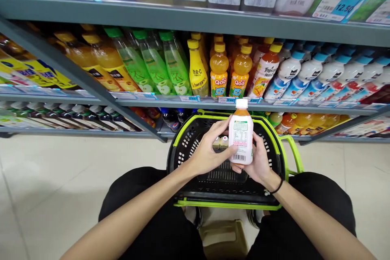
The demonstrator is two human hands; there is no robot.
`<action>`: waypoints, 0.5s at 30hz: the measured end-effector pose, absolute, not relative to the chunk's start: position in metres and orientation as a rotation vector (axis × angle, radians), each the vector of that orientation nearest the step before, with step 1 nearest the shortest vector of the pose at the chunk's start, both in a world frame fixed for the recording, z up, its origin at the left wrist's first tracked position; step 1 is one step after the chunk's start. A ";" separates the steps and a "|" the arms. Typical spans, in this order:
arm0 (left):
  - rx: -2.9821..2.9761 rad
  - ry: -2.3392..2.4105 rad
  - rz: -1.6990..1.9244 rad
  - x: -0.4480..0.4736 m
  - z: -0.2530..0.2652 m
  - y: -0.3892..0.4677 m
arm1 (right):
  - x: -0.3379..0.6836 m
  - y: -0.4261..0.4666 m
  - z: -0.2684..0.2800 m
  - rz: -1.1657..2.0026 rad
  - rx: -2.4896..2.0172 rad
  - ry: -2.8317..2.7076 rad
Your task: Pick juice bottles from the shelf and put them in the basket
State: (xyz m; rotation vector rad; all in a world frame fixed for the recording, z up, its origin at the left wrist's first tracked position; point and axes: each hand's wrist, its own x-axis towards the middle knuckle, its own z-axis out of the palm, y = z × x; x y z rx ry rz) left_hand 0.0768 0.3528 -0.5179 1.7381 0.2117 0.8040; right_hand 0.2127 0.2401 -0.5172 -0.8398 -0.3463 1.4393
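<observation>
Black trousers fill the bottom of the frame. At the centre, both hands close around an orange juice bottle (241, 136), upright, with its label side turned to the camera: the left hand (207, 153) pinches its side, the right hand (258, 161) cups its base. Under it stands a black-and-green basket (276, 146). I think a firm grip below keeps the label steady for reading. Behind, shelves (183, 18) carry many drinks.

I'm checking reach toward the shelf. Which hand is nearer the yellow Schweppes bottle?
Left. The left hand grips the juice bottle below the Schweppes bottle; the right hand, on the bottle's other side, is farther right.
</observation>
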 end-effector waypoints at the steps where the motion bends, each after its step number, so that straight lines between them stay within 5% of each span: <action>1: 1.736 0.205 0.810 0.077 -0.518 0.352 | 0.213 0.240 -0.517 1.444 -0.834 -0.341; 15: 1.767 0.237 0.909 0.078 -0.521 0.349 | 0.216 0.237 -0.521 1.456 -0.851 -0.322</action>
